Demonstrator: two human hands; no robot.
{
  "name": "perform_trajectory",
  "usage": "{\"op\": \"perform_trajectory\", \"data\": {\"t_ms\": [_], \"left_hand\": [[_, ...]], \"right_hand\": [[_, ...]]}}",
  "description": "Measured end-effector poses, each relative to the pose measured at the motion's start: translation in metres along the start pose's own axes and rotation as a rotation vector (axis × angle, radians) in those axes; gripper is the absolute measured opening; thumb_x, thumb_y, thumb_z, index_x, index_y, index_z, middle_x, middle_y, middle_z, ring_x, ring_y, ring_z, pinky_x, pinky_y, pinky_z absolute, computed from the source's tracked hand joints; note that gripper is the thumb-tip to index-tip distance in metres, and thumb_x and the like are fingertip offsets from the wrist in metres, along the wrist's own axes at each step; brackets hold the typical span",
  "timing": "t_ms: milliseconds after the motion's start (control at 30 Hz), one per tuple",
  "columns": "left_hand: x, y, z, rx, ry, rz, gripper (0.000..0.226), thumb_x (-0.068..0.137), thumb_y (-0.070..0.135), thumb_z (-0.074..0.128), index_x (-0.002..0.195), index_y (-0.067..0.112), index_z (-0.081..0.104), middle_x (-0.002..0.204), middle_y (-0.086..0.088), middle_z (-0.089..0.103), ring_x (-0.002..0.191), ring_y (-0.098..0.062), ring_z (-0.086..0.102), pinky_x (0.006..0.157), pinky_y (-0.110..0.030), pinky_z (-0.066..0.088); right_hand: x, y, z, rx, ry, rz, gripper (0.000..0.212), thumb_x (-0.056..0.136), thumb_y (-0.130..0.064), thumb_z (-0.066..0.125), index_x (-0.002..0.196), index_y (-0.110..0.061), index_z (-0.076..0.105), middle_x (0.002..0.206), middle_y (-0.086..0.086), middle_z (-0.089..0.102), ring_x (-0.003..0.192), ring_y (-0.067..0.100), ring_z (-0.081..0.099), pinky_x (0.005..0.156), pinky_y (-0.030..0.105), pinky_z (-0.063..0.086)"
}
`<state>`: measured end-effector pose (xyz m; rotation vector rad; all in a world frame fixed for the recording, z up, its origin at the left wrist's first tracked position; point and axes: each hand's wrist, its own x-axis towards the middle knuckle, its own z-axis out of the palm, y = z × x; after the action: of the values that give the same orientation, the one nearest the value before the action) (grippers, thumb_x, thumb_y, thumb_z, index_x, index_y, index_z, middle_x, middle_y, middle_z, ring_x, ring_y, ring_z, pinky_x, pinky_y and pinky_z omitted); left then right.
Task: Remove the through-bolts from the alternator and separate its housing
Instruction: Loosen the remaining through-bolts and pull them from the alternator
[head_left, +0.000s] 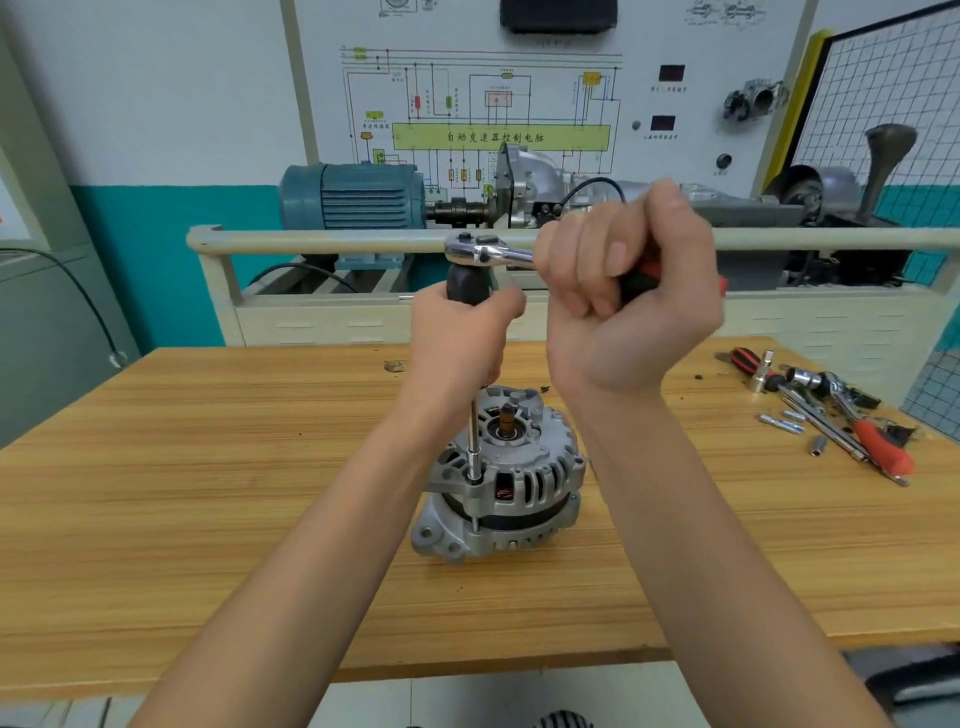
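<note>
A silver alternator (501, 480) stands upright on the wooden table (208, 467), its slotted housing facing me. A long extension bar (474, 441) runs straight down onto a through-bolt at the housing's left lug. My left hand (462, 338) grips the black handle (465, 283) at the top of that bar. A chrome ratchet (488, 252) sits on the handle's top, lying level and pointing right. My right hand (623, 296) grips the ratchet's red and black grip, hiding most of it.
Loose sockets, extension bars and a red-handled tool (878, 447) lie at the table's right side. Behind the table stands a training rig with a blue motor (353, 195), a gearbox and a pale rail (322, 241). A wire mesh panel (893, 93) is at the far right.
</note>
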<state>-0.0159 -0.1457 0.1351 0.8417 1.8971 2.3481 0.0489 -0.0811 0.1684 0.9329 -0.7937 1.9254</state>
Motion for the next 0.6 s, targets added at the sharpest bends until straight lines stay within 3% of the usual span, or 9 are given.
{"op": "perform_trajectory", "data": {"t_ms": [167, 233, 300, 400, 500, 600], "left_hand": [[0.004, 0.006, -0.021, -0.166, -0.486, -0.087, 0.038, 0.079, 0.008, 0.058, 0.047, 0.018, 0.041, 0.038, 0.005, 0.03, 0.032, -0.009, 0.025, 0.038, -0.018, 0.024], [0.006, 0.008, -0.023, -0.198, -0.572, -0.14, 0.038, 0.079, 0.012, 0.056, 0.045, 0.019, 0.04, 0.036, 0.006, 0.029, 0.03, -0.007, 0.023, 0.037, -0.019, 0.019], [0.005, 0.008, -0.021, -0.198, -0.534, -0.157, 0.042, 0.081, 0.011, 0.055, 0.044, 0.019, 0.036, 0.035, 0.007, 0.026, 0.028, -0.006, 0.019, 0.037, -0.02, 0.013], [0.001, 0.005, -0.014, -0.112, -0.327, -0.097, 0.051, 0.089, 0.001, 0.051, 0.046, 0.021, 0.031, 0.037, 0.007, 0.023, 0.03, -0.008, 0.016, 0.037, -0.015, 0.016], [-0.001, 0.002, -0.005, -0.068, -0.093, -0.041, 0.046, 0.087, -0.002, 0.051, 0.053, 0.019, 0.028, 0.039, 0.007, 0.023, 0.032, -0.01, 0.016, 0.038, -0.014, 0.018], [-0.001, 0.0, 0.001, -0.039, 0.007, 0.002, 0.042, 0.084, -0.003, 0.052, 0.056, 0.018, 0.028, 0.039, 0.007, 0.023, 0.033, -0.011, 0.017, 0.039, -0.015, 0.019]], "right_hand": [[0.022, -0.007, -0.015, 0.282, 0.193, 0.303, 0.05, 0.09, -0.014, 0.033, 0.041, -0.013, 0.041, 0.031, -0.004, 0.023, 0.035, 0.013, 0.01, 0.041, 0.019, 0.019], [0.026, -0.005, -0.02, 0.365, 0.258, 0.352, 0.055, 0.094, -0.016, 0.029, 0.041, -0.012, 0.04, 0.03, -0.003, 0.022, 0.033, 0.012, 0.011, 0.04, 0.019, 0.017], [0.026, -0.004, -0.021, 0.385, 0.275, 0.346, 0.056, 0.095, -0.017, 0.029, 0.041, -0.013, 0.04, 0.031, -0.003, 0.023, 0.032, 0.011, 0.012, 0.04, 0.019, 0.017], [0.018, -0.004, -0.016, 0.309, 0.22, 0.277, 0.055, 0.095, -0.015, 0.029, 0.041, -0.013, 0.041, 0.032, -0.004, 0.024, 0.036, 0.012, 0.011, 0.041, 0.019, 0.02], [0.007, -0.002, -0.007, 0.171, 0.116, 0.161, 0.052, 0.094, -0.01, 0.031, 0.042, -0.013, 0.041, 0.032, -0.005, 0.025, 0.032, 0.01, 0.018, 0.042, 0.021, 0.02], [0.001, 0.001, 0.001, 0.05, 0.026, 0.04, 0.041, 0.086, -0.008, 0.035, 0.046, -0.013, 0.042, 0.034, -0.005, 0.026, 0.033, 0.009, 0.02, 0.043, 0.024, 0.016]]}}
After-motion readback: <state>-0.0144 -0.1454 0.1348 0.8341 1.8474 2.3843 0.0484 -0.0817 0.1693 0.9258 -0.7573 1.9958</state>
